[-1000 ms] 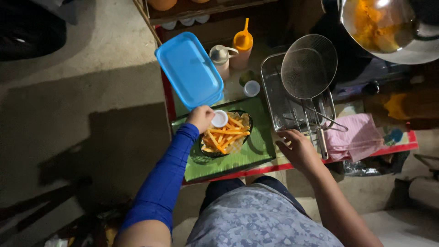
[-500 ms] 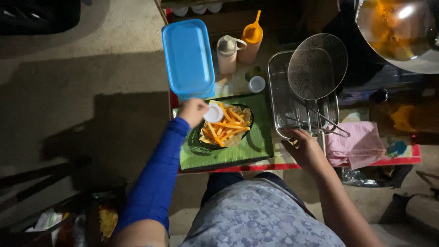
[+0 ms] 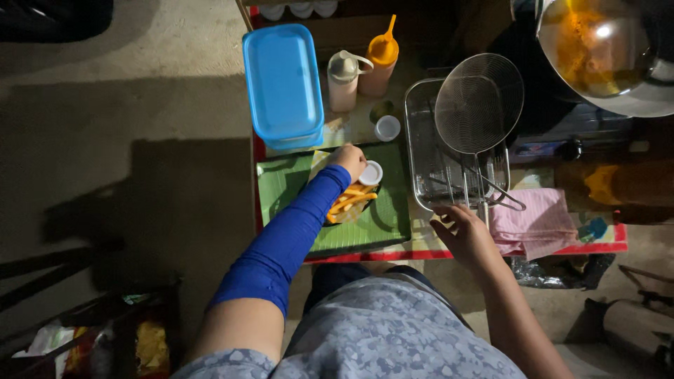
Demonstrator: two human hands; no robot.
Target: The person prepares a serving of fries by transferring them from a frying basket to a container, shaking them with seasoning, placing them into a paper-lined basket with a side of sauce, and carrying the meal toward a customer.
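My left hand (image 3: 348, 161), in a blue sleeve, holds a small white cup (image 3: 370, 173) over a dark plate of orange fries (image 3: 351, 202). The plate rests on a green banana leaf (image 3: 382, 221) lying on the table. My right hand (image 3: 463, 234) is open, fingers spread, at the near edge of a metal tray (image 3: 427, 163). A round wire skimmer (image 3: 479, 102) lies across that tray, its handle pointing toward my right hand.
A blue lidded box (image 3: 283, 81) stands at the back left. A white squeeze bottle (image 3: 344, 78), an orange sauce bottle (image 3: 380, 62) and a small white cup (image 3: 387, 128) are behind the leaf. A pink cloth (image 3: 535, 223) lies at right, a metal wok (image 3: 605, 52) at top right.
My left hand has stayed on the white cup above the fries. My right hand has shifted a little toward the tray's near edge. The camera has drifted.
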